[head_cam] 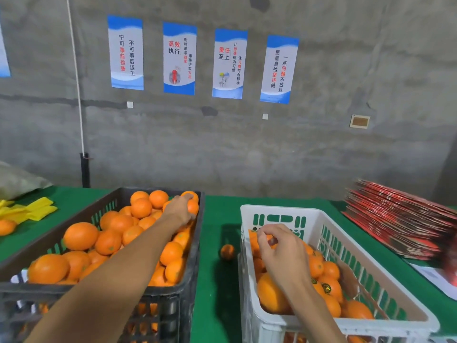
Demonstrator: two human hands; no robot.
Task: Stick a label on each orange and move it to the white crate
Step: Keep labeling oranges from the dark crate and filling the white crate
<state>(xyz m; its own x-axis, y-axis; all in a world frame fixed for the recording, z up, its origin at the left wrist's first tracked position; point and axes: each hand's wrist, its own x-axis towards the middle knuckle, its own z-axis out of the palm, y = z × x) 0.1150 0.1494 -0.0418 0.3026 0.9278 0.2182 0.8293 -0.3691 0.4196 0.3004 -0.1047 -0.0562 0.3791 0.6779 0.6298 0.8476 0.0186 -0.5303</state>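
Note:
A black crate (199,246) on the left is heaped with unlabelled oranges (80,235). My left hand (179,209) reaches to its far right corner, and its fingers curl over an orange (193,203) there. On the right, a white crate (284,211) holds several oranges, some bearing a small dark label (326,288). My right hand (279,251) hovers over the white crate's back half. Its thumb and forefinger pinch what looks like a small dark label (273,241).
One loose orange (227,251) lies on the green table (217,298) between the crates. Yellow gloves (32,209) and another orange (6,227) lie at the far left. A stack of flat red cartons (400,219) fills the right side. A concrete wall stands behind.

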